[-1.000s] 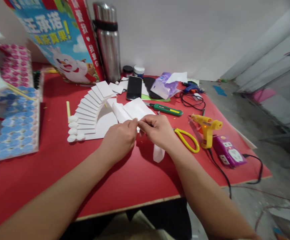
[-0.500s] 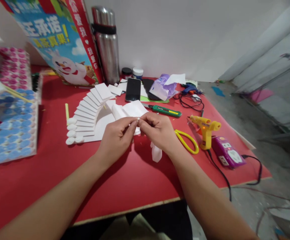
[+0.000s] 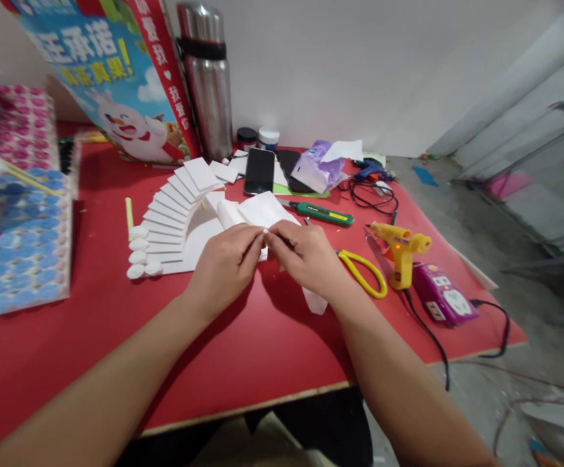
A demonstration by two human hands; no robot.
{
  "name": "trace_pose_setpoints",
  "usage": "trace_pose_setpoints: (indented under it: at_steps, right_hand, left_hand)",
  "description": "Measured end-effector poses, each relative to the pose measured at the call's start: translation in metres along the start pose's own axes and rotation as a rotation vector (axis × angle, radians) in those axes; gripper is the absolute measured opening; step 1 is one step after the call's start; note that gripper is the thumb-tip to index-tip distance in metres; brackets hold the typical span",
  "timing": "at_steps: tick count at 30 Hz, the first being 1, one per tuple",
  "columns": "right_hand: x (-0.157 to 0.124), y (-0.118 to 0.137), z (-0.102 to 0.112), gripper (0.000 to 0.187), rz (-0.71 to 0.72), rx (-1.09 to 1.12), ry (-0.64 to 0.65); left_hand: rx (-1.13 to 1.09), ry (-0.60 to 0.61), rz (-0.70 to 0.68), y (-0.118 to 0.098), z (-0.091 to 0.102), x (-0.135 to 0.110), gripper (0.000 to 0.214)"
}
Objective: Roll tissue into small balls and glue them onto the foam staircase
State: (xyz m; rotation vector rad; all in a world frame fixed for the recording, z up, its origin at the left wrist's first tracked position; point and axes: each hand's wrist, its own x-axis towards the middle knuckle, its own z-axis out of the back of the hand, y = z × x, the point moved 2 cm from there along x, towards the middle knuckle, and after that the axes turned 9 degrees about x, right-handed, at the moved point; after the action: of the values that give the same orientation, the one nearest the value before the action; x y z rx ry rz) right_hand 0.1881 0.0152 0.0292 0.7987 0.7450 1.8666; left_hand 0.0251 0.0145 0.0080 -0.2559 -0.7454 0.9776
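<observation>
My left hand (image 3: 224, 261) and my right hand (image 3: 306, 254) meet fingertip to fingertip over the table's middle. Both are closed in a pinch on the small white end of a strip of white paper (image 3: 315, 302), whose loose tail hangs below my right hand. Most of the strip is hidden behind the fingers. Just beyond the hands lie folded white sheets (image 3: 262, 209). To their left is a fan of white cards (image 3: 167, 217) on a white base, with several small white rolled discs (image 3: 138, 257) at its near left edge.
On the red table (image 3: 243, 363), yellow-handled pliers (image 3: 367, 275), a lit yellow glue gun (image 3: 401, 250) and a purple power socket (image 3: 444, 295) stand right. Behind are a green cutter (image 3: 325, 213), a phone (image 3: 259, 171) and a steel flask (image 3: 209, 91). Blue rolls (image 3: 26, 250) fill the left.
My fingertips have shifted slightly, still pinched together at the white end. The paper tail has swung to the right under my right hand. The view has tilted a little.
</observation>
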Motion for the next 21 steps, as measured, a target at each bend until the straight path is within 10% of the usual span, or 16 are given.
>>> trace_pose_setpoints:
  at_steps: [21]
  right_hand:
    - [0.0021,-0.0014,-0.0049,0.029,-0.066,0.024,0.018]
  left_hand:
    - [0.071,-0.043,-0.042,0.0022,0.0007,-0.0014,0.029]
